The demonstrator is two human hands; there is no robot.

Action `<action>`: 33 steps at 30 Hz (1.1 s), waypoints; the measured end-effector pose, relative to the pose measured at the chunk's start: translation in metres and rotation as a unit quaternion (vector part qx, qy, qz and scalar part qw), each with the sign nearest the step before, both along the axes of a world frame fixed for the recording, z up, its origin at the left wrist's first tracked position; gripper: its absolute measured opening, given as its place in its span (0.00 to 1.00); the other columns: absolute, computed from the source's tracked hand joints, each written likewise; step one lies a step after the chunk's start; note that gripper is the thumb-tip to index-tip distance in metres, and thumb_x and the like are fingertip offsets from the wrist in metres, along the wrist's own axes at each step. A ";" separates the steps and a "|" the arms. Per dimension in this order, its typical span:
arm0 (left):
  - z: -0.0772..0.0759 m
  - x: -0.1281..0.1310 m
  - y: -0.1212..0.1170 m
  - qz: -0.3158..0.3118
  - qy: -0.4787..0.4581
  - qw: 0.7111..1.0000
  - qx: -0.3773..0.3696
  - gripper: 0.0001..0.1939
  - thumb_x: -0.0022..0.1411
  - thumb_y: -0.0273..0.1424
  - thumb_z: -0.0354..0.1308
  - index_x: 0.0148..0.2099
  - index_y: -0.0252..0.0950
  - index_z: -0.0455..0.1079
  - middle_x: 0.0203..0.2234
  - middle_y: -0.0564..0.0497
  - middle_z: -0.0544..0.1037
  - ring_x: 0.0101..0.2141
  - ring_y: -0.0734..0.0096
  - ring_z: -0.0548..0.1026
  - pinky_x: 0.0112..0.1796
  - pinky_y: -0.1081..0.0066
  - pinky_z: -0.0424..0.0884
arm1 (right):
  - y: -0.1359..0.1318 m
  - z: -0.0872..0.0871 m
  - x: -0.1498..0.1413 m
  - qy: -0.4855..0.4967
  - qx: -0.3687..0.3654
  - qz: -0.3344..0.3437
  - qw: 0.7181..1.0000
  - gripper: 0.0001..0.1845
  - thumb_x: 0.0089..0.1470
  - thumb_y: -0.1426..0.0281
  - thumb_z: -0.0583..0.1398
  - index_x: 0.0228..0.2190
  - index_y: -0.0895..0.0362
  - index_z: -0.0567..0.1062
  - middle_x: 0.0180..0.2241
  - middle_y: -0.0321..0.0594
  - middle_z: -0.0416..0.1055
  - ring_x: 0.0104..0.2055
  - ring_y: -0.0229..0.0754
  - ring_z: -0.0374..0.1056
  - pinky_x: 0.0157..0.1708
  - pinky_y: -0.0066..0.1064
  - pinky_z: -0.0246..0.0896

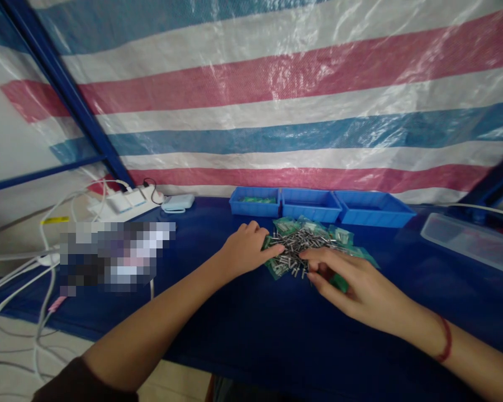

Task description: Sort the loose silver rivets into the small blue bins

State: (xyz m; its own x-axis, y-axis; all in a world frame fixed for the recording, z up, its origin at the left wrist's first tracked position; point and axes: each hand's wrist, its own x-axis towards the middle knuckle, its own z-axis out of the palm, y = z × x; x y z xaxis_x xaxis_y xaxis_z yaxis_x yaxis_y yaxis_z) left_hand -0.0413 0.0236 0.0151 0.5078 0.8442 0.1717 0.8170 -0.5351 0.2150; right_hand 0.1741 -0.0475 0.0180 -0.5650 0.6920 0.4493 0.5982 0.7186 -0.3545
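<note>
A heap of small shiny metal pieces, like screws or pins (302, 243), lies on several green-and-clear plastic packets (287, 225) on the dark blue table. At the heap's left edge rests my left hand (245, 249), its thumb stretched over the metal pieces and apart from the bent fingers, whose tips are partly hidden. My right hand (356, 279) reaches in from the right. Its fingers curl at the front of the heap, with thumb and fingertips close together; anything between them is too small to make out. Something green shows under that palm.
Three blue bins (310, 204) stand in a row behind the heap; green packets lie in the left one. A clear plastic tray (471, 243) is at right. White power strips (126, 202), cables and a pale blue case (178, 203) sit at left, beside a blurred-out area.
</note>
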 end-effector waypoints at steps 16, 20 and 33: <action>-0.009 -0.011 0.023 0.053 -0.082 0.993 -0.071 0.24 0.59 0.32 0.54 0.58 0.36 0.61 0.43 0.42 0.74 0.40 0.60 0.74 0.42 0.63 0.68 | 0.003 -0.004 -0.002 0.001 0.015 -0.010 1.000 0.14 0.56 0.71 0.53 0.46 0.56 0.67 0.34 0.38 0.73 0.28 0.33 0.69 0.28 0.25 0.65; -0.015 -0.012 0.030 0.065 -0.130 0.984 -0.107 0.30 0.55 0.32 0.58 0.59 0.35 0.60 0.40 0.43 0.76 0.33 0.65 0.76 0.36 0.68 0.71 | 0.002 -0.003 -0.001 0.002 0.013 -0.002 1.000 0.14 0.56 0.72 0.54 0.45 0.56 0.67 0.37 0.39 0.74 0.29 0.34 0.70 0.29 0.26 0.66; 0.011 0.002 0.015 0.018 -0.397 0.917 0.043 0.15 0.60 0.29 0.54 0.50 0.36 0.69 0.40 0.46 0.72 0.39 0.67 0.72 0.38 0.70 0.69 | 0.009 -0.006 0.000 0.082 -0.022 -0.076 0.993 0.12 0.57 0.65 0.54 0.43 0.55 0.67 0.29 0.37 0.72 0.28 0.36 0.69 0.29 0.28 0.65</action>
